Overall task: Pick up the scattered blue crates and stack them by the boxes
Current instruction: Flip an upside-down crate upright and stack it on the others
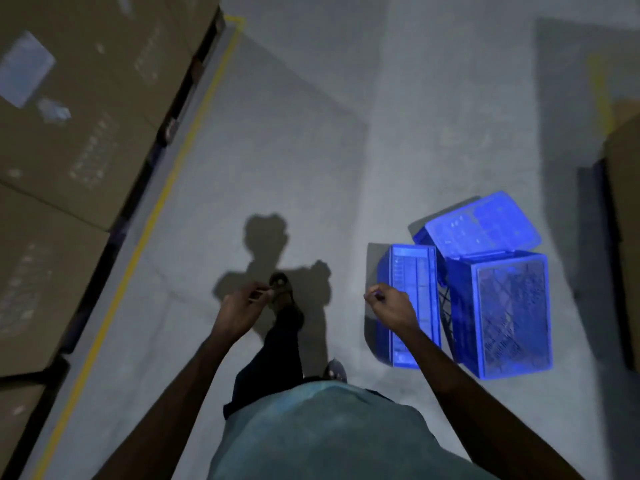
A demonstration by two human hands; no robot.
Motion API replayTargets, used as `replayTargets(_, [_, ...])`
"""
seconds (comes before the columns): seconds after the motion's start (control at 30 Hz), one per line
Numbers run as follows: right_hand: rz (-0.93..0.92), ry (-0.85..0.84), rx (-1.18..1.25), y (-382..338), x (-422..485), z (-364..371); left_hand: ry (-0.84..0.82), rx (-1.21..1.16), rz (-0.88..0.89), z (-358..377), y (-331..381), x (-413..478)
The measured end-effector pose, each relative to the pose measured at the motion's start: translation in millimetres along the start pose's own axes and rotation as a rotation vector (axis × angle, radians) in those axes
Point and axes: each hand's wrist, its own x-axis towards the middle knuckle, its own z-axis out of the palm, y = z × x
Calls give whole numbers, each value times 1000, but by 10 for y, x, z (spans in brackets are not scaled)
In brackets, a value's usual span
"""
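Three blue plastic crates lie jumbled on the grey floor at the right. A narrow crate lies on its side nearest me, a large crate sits to its right, and a third crate leans tilted behind them. My right hand hovers in front of the narrow crate with its fingers curled and nothing in them. My left hand is out in front of me at the centre, loosely closed and holding nothing. Stacked cardboard boxes stand along the left.
A yellow floor line runs beside the cardboard boxes on dark pallets. More cardboard and a dark pallet sit at the right edge. My legs and feet are below my hands, with my shadow on the floor ahead.
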Motion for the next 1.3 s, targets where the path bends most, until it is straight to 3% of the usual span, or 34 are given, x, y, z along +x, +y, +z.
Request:
replayTargets(0.3, [101, 105, -36, -1038, 1855, -631, -154, 24, 54, -665, 554, 2515])
replayTargets(0.67, [277, 332, 184, -1722, 3442, -1623, -322, 322, 201, -1127, 1763, 5276])
replayTargets(0.8, [361, 380, 256, -1601, 4177, -2046, -369, 396, 273, -952, 2528, 6229])
replayTargets(1.0, [341, 369, 247, -1528, 5327, -3042, -366, 459, 390, -491, 4047, 7445])
replayTargets(1.3, [466, 553, 563, -1407, 6385, -4401, -496, 446, 579, 540, 6304, 8784])
